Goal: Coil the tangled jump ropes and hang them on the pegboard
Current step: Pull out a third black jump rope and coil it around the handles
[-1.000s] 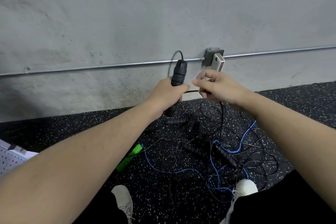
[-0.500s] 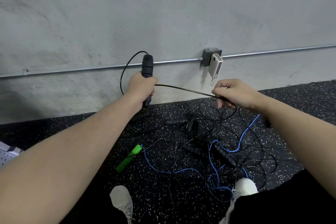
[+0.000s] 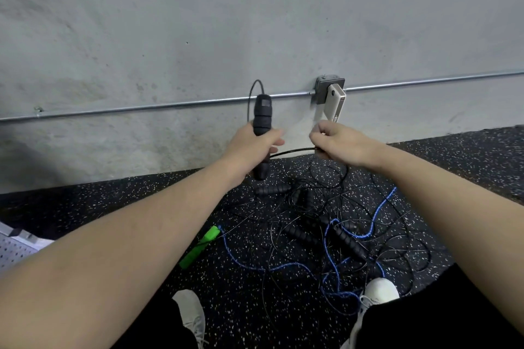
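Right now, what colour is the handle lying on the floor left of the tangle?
Bright green handle, seen in the head view, joined to a blue rope.

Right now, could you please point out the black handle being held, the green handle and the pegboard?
black handle (image 3: 262,113): head view, on its ribbed upper part above the left hand (image 3: 249,150).
green handle (image 3: 200,246): head view, mid-length, on the floor.
pegboard (image 3: 14,249): head view, on its perforated face at the left edge.

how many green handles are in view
1: the green handle lies on the floor left of the rope tangle. Its partner may be hidden.
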`<state>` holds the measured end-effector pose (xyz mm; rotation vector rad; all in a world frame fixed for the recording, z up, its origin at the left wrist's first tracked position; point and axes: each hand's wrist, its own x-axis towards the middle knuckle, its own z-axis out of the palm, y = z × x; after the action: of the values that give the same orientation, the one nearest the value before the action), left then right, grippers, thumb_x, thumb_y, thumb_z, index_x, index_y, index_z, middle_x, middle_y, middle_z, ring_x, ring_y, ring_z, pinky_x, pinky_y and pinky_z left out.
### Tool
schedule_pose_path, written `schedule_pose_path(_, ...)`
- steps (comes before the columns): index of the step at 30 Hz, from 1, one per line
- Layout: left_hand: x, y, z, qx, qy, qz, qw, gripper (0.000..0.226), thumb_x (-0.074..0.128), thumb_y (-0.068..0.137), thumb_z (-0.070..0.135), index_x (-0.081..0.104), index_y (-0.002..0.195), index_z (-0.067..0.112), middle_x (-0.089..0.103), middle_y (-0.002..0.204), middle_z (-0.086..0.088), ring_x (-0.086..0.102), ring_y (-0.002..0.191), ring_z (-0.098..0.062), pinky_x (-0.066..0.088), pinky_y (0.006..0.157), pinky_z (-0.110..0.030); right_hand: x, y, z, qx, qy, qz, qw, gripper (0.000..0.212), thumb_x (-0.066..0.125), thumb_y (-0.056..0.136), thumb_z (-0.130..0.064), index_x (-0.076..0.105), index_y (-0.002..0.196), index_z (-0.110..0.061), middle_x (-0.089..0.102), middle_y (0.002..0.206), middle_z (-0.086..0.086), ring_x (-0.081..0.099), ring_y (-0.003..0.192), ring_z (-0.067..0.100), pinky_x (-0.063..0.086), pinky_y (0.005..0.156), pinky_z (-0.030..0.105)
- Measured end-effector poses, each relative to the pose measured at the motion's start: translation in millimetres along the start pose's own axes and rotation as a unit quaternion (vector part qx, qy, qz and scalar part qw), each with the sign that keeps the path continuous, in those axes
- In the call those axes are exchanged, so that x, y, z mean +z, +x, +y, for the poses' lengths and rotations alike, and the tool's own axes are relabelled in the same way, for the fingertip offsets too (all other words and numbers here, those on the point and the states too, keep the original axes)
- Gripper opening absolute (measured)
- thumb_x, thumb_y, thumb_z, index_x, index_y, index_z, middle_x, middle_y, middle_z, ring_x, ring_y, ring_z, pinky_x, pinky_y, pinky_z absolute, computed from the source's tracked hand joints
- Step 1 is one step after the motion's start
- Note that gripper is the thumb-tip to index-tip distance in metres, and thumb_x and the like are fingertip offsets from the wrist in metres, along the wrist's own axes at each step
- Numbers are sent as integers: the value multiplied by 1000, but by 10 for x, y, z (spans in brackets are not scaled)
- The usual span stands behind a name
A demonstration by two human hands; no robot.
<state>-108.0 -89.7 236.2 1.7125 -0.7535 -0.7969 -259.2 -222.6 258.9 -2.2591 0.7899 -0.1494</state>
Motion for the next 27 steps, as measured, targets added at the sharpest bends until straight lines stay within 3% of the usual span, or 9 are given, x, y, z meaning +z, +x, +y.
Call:
schedule_pose_path(2, 111, -37, 7, 13, 33, -43, 998, 13, 67, 96, 30, 60, 105, 23, 77, 86, 7, 74, 88, -12, 52, 86, -35, 56, 18, -15, -7, -2, -32, 999, 9, 48, 98, -23, 48, 89, -23, 61, 61, -6, 42, 48, 9, 32, 52, 28)
schedule_pose_path(4, 172, -55, 8, 27, 78, -75, 994, 9, 68, 95, 25, 60, 99, 22, 70, 70, 7, 71, 69, -8, 50, 74, -29, 95, 30, -29, -15, 20, -51, 998, 7, 48, 97, -22, 47, 90, -22, 58, 57, -6, 40, 48, 11, 31, 52, 28)
schedule_pose_path(7, 193, -19, 4, 32, 82, -74, 993, 11, 70, 93, 21, 60, 93, 23, 60, 61, 7, 58, 55, -9, 50, 70, -29, 83, 28, -29, -11, 47, -54, 997, 10, 46, 97, -21, 48, 87, -21, 57, 55, -4, 39, 50, 14, 31, 52, 28)
schedule_pose_path(14, -78, 76, 50, 27, 30, 9, 999, 14, 73, 91, 17, 61, 95, 22, 58, 67, 4, 50, 57, -11, 46, 62, -27, -11, -27, 206, 33, 25, -35, 999, 21, 42, 98, -21, 45, 78, -15, 55, 52, 5, 38, 51, 21, 33, 51, 30)
schedule_pose_path(18, -347, 142, -12, 5, 19, 76, 997, 13, 72, 92, 16, 61, 94, 21, 59, 70, 2, 50, 59, -13, 44, 63, -29, -95, -80, 427, 66, 16, -23, 997, 29, 46, 98, -23, 48, 71, -14, 54, 49, 4, 42, 41, 20, 39, 56, 31)
schedule_pose_path(20, -482, 160, -81, -14, 22, 97, 995, 13, 72, 91, 13, 60, 95, 19, 59, 69, 1, 50, 58, -13, 43, 61, -28, -135, -85, 513, 80, 9, -6, 997, 30, 49, 98, -24, 52, 71, -12, 53, 50, 5, 42, 40, 17, 39, 51, 26)
schedule_pose_path(24, -637, 157, -237, -43, 69, 93, 992, 12, 69, 90, 11, 61, 99, 14, 64, 69, -3, 53, 57, -14, 45, 60, -28, -186, -68, 561, 89, 7, 54, 995, 25, 55, 97, -28, 55, 76, -14, 51, 56, 0, 37, 41, 9, 29, 48, 26)
schedule_pose_path(27, -624, 156, -269, -59, 43, 75, 994, 15, 66, 91, 11, 59, 104, 13, 72, 68, -2, 59, 57, -15, 49, 61, -30, -168, -48, 487, 67, 41, 53, 995, 23, 59, 97, -31, 55, 79, -17, 51, 58, -3, 36, 45, 9, 26, 46, 25)
